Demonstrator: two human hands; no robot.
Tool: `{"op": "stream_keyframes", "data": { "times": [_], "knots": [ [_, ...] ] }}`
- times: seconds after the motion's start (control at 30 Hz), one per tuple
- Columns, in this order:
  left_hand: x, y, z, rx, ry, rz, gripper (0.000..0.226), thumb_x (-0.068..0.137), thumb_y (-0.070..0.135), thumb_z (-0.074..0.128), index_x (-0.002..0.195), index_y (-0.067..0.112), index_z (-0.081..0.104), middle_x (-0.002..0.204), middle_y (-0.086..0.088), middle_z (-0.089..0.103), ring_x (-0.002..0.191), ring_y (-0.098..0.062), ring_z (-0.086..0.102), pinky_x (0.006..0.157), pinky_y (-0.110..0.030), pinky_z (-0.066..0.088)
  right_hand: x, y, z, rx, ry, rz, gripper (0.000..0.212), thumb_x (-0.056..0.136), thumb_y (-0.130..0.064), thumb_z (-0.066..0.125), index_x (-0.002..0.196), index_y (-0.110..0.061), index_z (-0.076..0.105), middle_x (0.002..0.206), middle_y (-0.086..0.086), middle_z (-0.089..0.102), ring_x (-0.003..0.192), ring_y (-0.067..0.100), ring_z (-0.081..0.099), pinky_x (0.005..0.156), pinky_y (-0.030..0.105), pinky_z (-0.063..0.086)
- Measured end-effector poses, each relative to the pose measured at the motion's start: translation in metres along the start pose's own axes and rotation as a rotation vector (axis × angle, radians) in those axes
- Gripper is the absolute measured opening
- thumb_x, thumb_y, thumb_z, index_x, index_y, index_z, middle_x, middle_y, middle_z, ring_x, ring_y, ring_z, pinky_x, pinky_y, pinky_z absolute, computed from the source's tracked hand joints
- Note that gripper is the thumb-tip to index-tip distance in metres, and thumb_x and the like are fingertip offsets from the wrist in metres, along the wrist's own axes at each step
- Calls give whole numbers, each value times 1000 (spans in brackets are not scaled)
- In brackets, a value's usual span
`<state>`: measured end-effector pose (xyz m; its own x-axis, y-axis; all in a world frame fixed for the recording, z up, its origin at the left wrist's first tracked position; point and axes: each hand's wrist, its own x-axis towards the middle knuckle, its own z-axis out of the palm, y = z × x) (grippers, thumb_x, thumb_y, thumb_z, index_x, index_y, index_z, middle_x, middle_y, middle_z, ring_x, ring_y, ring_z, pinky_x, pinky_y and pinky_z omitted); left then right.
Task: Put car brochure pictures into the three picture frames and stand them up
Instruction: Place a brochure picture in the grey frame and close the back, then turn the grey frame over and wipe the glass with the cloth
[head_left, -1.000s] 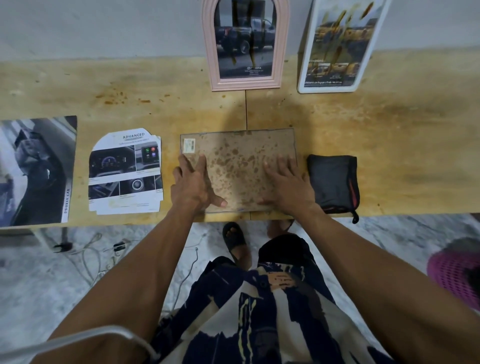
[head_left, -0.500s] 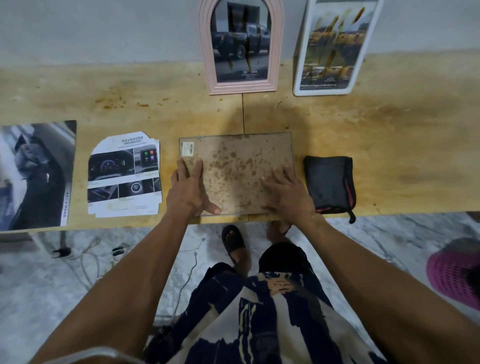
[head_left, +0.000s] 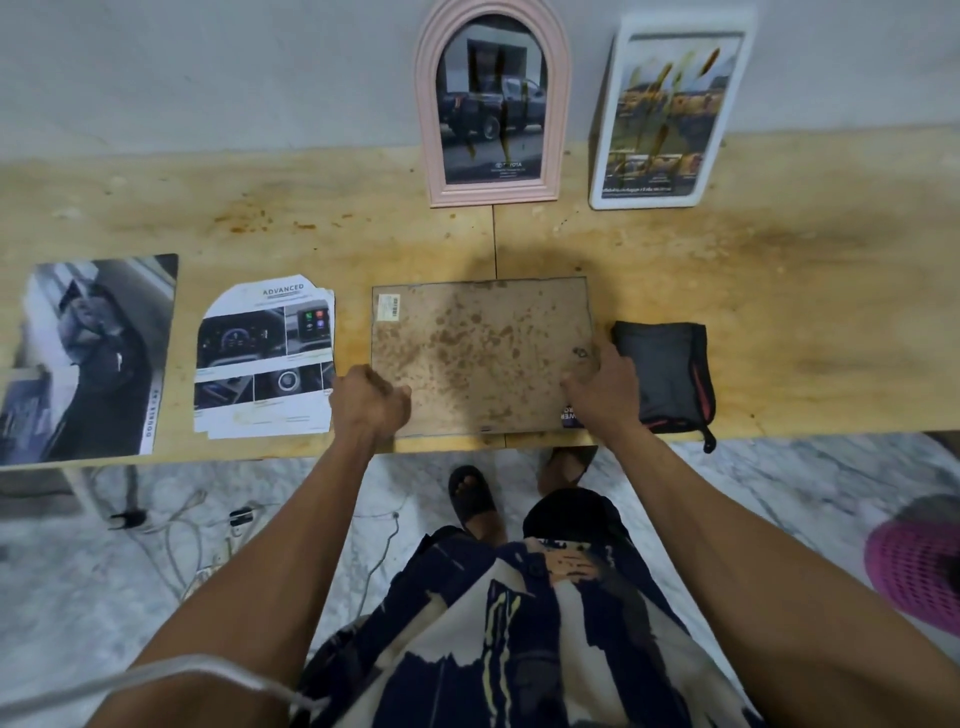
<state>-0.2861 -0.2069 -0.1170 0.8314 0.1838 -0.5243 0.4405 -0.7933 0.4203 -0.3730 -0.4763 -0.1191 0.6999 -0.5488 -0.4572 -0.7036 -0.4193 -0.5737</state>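
A rectangular picture frame (head_left: 480, 353) lies face down near the table's front edge, its stained brown backboard up. My left hand (head_left: 369, 400) is curled at its lower left corner and grips it there. My right hand (head_left: 602, 395) holds the right edge, fingers curled over it, thumb on the backboard. A blue bit of brochure paper (head_left: 570, 415) peeks out at the lower right corner. A pink arched frame (head_left: 428, 104) with a pickup picture and a white frame (head_left: 644, 200) with a brochure picture stand against the wall.
Cut brochure pages (head_left: 262, 358) lie left of the frame, and a larger brochure sheet (head_left: 88, 358) sits further left. A black pouch (head_left: 667, 374) touches the frame's right side. Cables (head_left: 182, 525) and a pink basket (head_left: 914, 561) are on the floor.
Both hands left the backboard's surface, where they lay flat. The left slid to the lower left corner and curled; the right moved to the right edge.
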Motion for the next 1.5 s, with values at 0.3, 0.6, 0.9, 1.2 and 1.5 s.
{"op": "stream_keyframes", "data": {
  "times": [0.3,0.6,0.9,1.2,1.5],
  "knots": [
    [-2,11,-28,-205,-4,-43,49,79,28,83,119,9,64,112,-9,70,105,-30,66,92,-42,56,0,-19,-28,46,10,-1,52,82,-31,60,130,-13,52,121,11,52,110,30,53,86,38,46],
    [14,46,-108,-485,-144,11,42,82,44,71,96,4,72,90,-12,70,67,-26,65,58,-34,58,2,-66,-93,432,-82,-123,56,88,-63,50,97,-14,75,103,4,69,99,24,61,87,41,50],
    [5,63,-142,-987,-148,180,47,102,48,45,93,8,67,86,-5,59,73,-16,50,65,-31,40,9,-112,-113,613,28,-245,54,92,-64,47,91,-16,71,88,10,72,75,23,62,74,38,55],
    [-6,60,-133,-751,75,289,36,103,50,45,102,22,68,108,-3,70,104,-25,63,93,-45,53,2,-130,-107,519,174,-208,46,95,-61,44,88,-23,70,88,2,72,72,15,65,73,36,56],
    [-13,66,-120,-995,-7,-45,28,98,39,62,86,14,63,68,-2,56,55,-14,55,57,-27,48,-9,-102,-83,535,-45,-194,56,93,-7,49,141,-35,46,113,-2,65,94,14,66,73,29,59]
  ]
}}
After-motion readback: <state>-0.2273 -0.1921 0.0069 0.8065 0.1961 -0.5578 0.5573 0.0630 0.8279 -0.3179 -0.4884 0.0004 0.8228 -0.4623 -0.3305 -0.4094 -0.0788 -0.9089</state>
